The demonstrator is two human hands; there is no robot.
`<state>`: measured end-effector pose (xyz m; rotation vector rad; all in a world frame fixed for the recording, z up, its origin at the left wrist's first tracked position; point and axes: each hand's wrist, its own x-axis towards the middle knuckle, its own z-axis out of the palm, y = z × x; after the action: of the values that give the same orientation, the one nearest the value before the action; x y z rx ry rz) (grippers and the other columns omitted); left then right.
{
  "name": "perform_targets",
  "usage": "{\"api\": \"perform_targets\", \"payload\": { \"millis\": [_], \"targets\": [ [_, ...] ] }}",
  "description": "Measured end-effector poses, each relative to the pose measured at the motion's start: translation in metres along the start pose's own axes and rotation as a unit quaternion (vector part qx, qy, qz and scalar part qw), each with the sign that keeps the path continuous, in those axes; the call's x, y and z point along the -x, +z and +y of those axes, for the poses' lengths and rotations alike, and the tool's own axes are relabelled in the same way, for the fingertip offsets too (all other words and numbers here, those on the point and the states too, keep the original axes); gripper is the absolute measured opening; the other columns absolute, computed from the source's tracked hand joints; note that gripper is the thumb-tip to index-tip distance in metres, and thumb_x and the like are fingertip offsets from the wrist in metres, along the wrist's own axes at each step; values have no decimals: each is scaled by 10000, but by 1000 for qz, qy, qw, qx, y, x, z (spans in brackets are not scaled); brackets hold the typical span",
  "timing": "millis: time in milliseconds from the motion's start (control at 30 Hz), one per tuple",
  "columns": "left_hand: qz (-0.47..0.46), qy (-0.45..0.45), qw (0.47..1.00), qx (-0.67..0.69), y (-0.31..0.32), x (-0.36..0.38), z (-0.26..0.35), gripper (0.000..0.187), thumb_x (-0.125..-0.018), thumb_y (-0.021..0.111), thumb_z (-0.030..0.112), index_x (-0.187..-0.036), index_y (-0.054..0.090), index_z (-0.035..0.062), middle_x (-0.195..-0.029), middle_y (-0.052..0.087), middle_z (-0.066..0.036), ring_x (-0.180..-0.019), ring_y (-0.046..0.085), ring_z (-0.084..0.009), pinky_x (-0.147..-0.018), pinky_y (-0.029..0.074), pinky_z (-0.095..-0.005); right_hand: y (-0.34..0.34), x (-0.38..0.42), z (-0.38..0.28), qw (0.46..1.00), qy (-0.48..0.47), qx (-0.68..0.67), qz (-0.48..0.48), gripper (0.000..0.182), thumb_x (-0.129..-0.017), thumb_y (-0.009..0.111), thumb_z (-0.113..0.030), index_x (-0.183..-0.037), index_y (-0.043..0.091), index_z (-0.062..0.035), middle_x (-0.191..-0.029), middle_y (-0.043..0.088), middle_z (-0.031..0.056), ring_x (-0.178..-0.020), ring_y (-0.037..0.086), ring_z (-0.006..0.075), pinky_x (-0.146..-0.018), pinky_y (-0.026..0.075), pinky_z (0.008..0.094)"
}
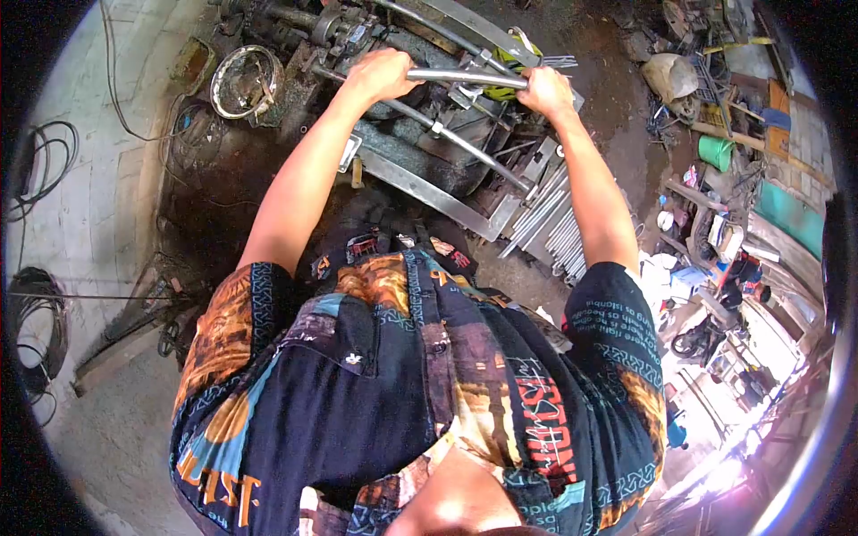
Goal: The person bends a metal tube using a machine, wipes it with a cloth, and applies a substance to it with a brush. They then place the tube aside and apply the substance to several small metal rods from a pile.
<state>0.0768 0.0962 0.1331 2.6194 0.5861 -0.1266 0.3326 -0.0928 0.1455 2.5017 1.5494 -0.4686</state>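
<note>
— Printed shirt [384, 402], one, short-sleeved; dark ground with orange and blue figures and lettering. Worn by the person, closest to the lens. Next entry?

— Metal tube [469, 78], one, smooth and shiny. Location: in both hands, crosswise before the person, over the metal frame [420, 188]. Contact with the frame beneath: cannot tell.

— Points of hold?

— Two. Left hand [382, 75]: at the tube's left end, fingers pressed together and curled round it, back of the hand uppermost. Right hand [547, 91]: at the tube's right end, fingers likewise wrapped about it. Fingertips partly hidden on both.

— Frame, particulars?

— Near edge, one flat grey beam; far edge, a second beam [474, 25]. Between them, two slender rods, roughly parallel, each with a fitting partway along. Nearer rod [483, 159] passes behind the left wrist as seen from above; farther rod [451, 35] runs beside the far beam. Dark cylinder [402, 152], bulky, between nearer rod and near beam. Just beside the frame's near right corner: bundle of thin rods [563, 237], grey, laid side by side.

— Surroundings?

— Past the frame's left end: round pan [215, 87], pale rim, soiled inside. Farther left: coiled black cable [43, 330]. Well off to the right, among mixed scrap: pale sack [668, 78], green bucket [715, 152], teal board [791, 213].
</note>
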Motion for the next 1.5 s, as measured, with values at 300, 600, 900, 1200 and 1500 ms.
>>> {"api": "perform_targets", "payload": {
  "millis": [300,600,900,1200,1500],
  "targets": [
    [43,-93,993,-51,-22,73,-15,225,-767,669,271,-815,704,55,-791,681,-178,-771,676,-351,-706,544,-453,8,-16,-56,997,-77,0,18,237,-681,634,-240,-852,720,-100,-875,694,186,-854,672,366,-816,532,445],
    [43,-199,976,-75,-12,101,-31,283,-769,684,315,-871,709,52,-814,684,-195,-782,684,-356,-723,552,-455,28,-75,-88,981,-178,52,61,282,-678,648,-279,-900,728,-126,-833,695,179,-814,688,349,-778,554,446],
    [137,-317,905,248,73,139,69,309,-885,593,287,-911,623,-19,-785,647,-264,-776,651,-432,-703,523,-496,9,-114,-121,895,-297,54,329,732,-684,694,-150,-1357,438,-21,-1244,508,292,-1104,520,452,-968,432,478],
    [-56,-105,937,330,59,130,95,577,-897,571,530,-955,597,-43,-744,640,-160,-710,640,-259,-655,509,-353,42,-109,-165,909,-14,-416,13,493,-728,669,-230,-1116,567,57,-920,681,242,-878,686,314,-802,528,409],
    [294,-235,799,470,-38,177,-10,346,-1016,463,268,-937,660,-5,-706,579,-7,-636,522,-81,-581,434,-239,-22,0,-170,968,-107,-226,-3,373,-825,536,-378,-1141,675,-235,-1087,676,147,-1063,621,323,-1054,342,530]
  ]
}}
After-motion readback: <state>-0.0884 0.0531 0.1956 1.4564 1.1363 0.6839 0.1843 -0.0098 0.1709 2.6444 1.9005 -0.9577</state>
